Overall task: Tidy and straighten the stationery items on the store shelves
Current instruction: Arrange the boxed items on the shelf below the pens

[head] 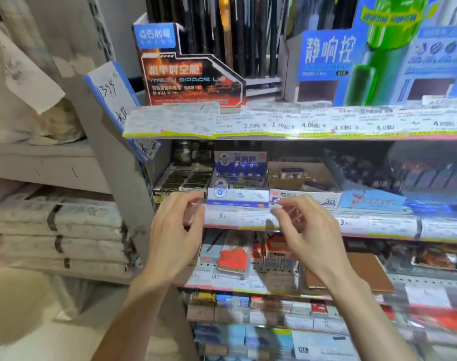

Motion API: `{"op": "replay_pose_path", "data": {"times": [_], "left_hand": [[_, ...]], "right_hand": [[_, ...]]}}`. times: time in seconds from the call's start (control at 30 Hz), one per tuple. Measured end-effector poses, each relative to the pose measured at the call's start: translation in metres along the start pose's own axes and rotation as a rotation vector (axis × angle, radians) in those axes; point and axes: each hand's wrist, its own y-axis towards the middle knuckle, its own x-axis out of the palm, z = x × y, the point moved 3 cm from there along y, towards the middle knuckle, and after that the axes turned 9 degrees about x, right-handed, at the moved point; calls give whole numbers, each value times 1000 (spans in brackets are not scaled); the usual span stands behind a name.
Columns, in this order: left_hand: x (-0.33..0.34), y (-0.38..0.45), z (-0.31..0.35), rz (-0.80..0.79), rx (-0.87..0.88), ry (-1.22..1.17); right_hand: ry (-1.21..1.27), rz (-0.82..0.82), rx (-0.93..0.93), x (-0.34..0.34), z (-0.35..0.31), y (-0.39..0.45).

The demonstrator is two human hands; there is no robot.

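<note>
Two hands beside front-facing blue-white box (238, 196)

Two bare forearms, no sleeves in view, ending in bare hands, left (174, 231) and right (309, 231); no rings, watch or gloves visible; slim fingers, short nails.

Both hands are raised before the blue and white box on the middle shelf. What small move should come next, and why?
Probably bring the left hand and right hand onto the sides of the blue and white box and square it. Both hands hold nothing, flank it, and it juts ahead of its neighbours.
</note>
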Motion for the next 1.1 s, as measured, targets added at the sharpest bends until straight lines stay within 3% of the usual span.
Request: {"op": "replay_pose_path", "data": {"times": [0.2, 0.33, 0.5, 0.67, 1.1], "left_hand": [[-8, 30, -39, -19, 177, 77], [-6, 39, -61, -50, 260, 109], [-5, 37, -78, -132, 257, 111], [-7, 37, -83, -141, 195, 53], [-7, 37, -80, -163, 185, 35]], "right_hand": [[-117, 9, -86, 21, -37, 34], [-277, -123, -88, 41, -52, 61], [-375, -347, -15, 47, -52, 83], [-346, -460, 6, 47, -44, 96], [-229, -605, 36, 44, -39, 117]]}}
